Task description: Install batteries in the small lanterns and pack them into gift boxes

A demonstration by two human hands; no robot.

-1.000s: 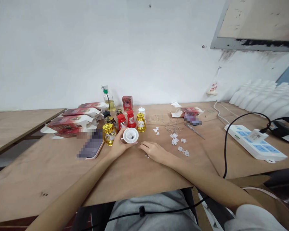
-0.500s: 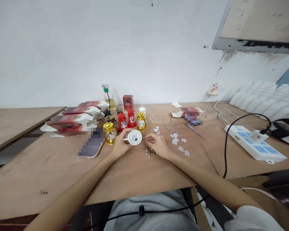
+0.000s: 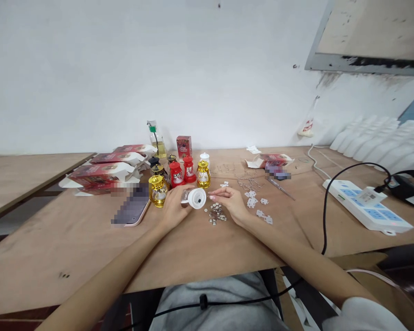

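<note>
While the left hand [image 3: 174,205] wraps its fingers round a white-and-clear plastic lantern [image 3: 197,198], the right hand [image 3: 230,201] presses fingertips together nearby. Whether they pinch anything is unclear.

no txt legible, print on red box [image 3: 184,147] & hanging bag [image 3: 307,128] blurred.

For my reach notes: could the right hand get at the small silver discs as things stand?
Probably yes: the right hand is close beside the silver discs, which lie loose and mostly uncovered on the table, with nothing visible in between.
</note>
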